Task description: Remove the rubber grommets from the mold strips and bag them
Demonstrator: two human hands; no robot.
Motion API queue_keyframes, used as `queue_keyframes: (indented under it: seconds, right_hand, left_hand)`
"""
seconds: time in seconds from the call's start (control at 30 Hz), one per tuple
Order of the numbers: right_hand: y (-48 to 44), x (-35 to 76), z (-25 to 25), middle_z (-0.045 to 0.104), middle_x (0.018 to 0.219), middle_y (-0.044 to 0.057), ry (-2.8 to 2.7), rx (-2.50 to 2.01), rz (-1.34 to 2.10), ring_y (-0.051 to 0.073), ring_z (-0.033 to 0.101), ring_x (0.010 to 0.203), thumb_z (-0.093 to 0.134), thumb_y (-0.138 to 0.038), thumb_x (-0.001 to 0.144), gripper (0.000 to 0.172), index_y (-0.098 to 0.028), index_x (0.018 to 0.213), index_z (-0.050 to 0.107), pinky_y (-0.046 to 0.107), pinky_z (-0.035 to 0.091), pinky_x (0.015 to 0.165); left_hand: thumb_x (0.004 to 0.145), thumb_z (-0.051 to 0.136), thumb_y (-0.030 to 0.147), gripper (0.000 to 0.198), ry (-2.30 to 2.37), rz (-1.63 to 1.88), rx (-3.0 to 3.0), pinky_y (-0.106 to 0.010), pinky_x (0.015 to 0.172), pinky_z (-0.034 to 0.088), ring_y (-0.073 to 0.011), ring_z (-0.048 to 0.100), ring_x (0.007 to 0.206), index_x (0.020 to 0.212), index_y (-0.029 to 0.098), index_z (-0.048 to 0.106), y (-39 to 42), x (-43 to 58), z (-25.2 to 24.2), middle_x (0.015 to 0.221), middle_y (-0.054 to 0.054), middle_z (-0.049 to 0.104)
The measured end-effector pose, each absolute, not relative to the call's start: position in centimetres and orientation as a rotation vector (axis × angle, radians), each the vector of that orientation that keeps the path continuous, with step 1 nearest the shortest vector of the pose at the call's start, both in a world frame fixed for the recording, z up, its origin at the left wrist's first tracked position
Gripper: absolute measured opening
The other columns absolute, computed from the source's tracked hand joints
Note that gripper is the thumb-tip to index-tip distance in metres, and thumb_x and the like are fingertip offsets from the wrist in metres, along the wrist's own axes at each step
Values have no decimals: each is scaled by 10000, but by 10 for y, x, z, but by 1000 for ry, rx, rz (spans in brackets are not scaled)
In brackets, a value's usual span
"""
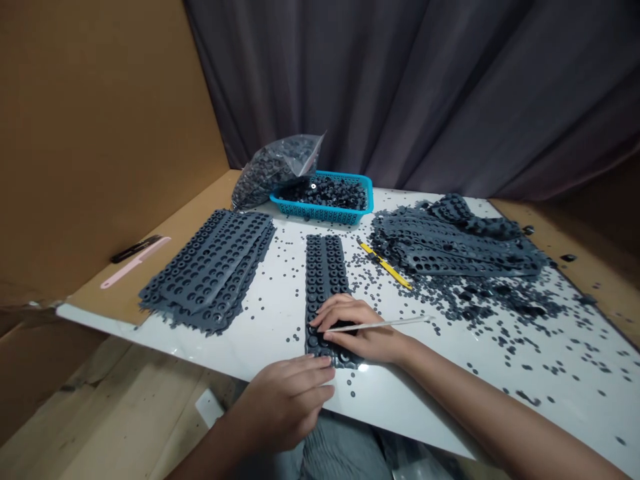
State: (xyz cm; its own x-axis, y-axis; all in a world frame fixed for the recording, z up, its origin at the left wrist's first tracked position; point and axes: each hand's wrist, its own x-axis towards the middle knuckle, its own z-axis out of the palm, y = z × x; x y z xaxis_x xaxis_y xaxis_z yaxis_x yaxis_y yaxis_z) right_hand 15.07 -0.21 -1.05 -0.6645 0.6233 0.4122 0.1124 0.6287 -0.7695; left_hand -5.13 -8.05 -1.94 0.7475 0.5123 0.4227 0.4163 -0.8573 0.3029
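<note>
A dark grey moulded rubber strip (326, 263) with rows of round studs and holes lies lengthwise before me on the white table. My right hand (363, 328) is over its near half, with bent fingers pinching a thin white stick (400, 323). The stick's left tip meets the strip among the studs; its other end points right, above the table. At the strip's near left corner is my left hand (295, 397), fingers together and curled against the edge. Its thumb is hidden.
Similar sheets are stacked at left (200, 267); a messy sheet pile (460, 243) and many small dark discs (480, 307) cover the right. A yellow cutter (385, 263) lies between. Behind stand a blue basket (325, 212) of dark pieces and a filled plastic bag (273, 167). A pink tool (135, 262) lies left.
</note>
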Motion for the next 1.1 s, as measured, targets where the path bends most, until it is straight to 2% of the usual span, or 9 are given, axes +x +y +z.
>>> queue_keyframes:
  seconds: [0.3, 0.53, 0.77, 0.93, 1.03, 1.1]
  right_hand:
    - [0, 155, -13, 707, 946, 83, -2284, -533, 812, 175, 608, 964, 575, -203, 842, 95, -183, 914, 633, 357, 450, 884]
    - [2, 155, -19, 699, 1016, 81, -2396, -429, 529, 189, 589, 967, 513, -185, 885, 124, -169, 953, 616, 359, 438, 827]
    - [7, 157, -23, 671, 1099, 77, -2413, -495, 203, 218, 565, 1025, 465, -152, 907, 159, -183, 998, 593, 383, 439, 812]
    - [0, 157, -6, 680, 1017, 87, -2097, -732, 516, 186, 578, 983, 509, -133, 874, 127, -193, 949, 591, 353, 480, 835]
    - [-15, 153, 1, 675, 1019, 97, -2059, -741, 748, 187, 586, 983, 530, -180, 869, 89, -190, 920, 601, 355, 486, 837]
    - [-24, 150, 0, 685, 1000, 98, -2087, -687, 853, 188, 599, 956, 550, -202, 859, 79, -185, 904, 613, 359, 485, 837]
  left_hand:
    - [765, 493, 107, 253, 781, 737, 2694, -281, 935, 478, -169, 597, 1072, 990, 181, 583, -86, -52, -24, 1074, -38, 685]
    - [753, 509, 136, 276, 807, 669, 2599, -251, 937, 471, -153, 596, 1073, 1011, 198, 589, -85, -52, -20, 1098, -22, 677]
    - [729, 523, 125, 281, 799, 756, 2574, -246, 918, 485, -160, 622, 1029, 988, 189, 611, -85, -51, -18, 1062, -30, 691]
    - [706, 527, 96, 281, 742, 897, 2563, -252, 915, 492, -166, 623, 1022, 960, 177, 614, -86, -53, -16, 1030, -42, 697]
    - [685, 525, 65, 285, 720, 1012, 2562, -279, 912, 496, -183, 609, 1036, 934, 176, 607, -87, -56, -20, 1005, -44, 700]
    - [684, 518, 48, 287, 750, 1090, 2579, -287, 854, 522, -184, 630, 968, 928, 173, 602, -89, -58, -24, 964, -46, 706]
